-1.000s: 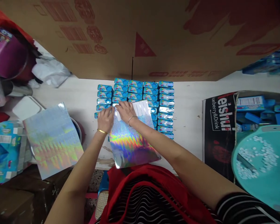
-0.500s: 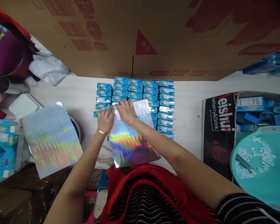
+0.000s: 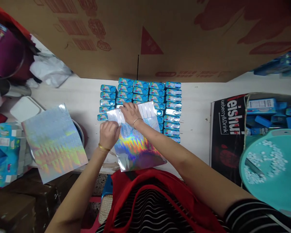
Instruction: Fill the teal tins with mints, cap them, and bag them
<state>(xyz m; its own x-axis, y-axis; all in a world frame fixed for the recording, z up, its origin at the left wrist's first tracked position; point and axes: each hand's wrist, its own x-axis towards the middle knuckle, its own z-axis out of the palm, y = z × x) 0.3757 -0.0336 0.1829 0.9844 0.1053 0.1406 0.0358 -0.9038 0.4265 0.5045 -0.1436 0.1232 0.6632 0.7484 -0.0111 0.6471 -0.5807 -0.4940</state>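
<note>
A holographic sticker sheet (image 3: 135,145) lies in front of me, partly over rows of small blue tins (image 3: 145,92) on the white table (image 3: 199,110). My right hand (image 3: 131,113) presses flat on the sheet's top edge, beside white strips where stickers are gone. My left hand (image 3: 108,134) sits at the sheet's left edge with its fingers curled and pinched; what it pinches is too small to make out.
A second holographic sheet (image 3: 53,142) lies at the left over a bowl. A large cardboard box (image 3: 160,35) walls off the back. At the right stand a black carton (image 3: 226,136) with blue boxes and a teal tray (image 3: 271,168) of white pellets.
My left hand has drawn back toward me from the sheet's top corner, down along its left edge. My right hand has stayed at the top edge.
</note>
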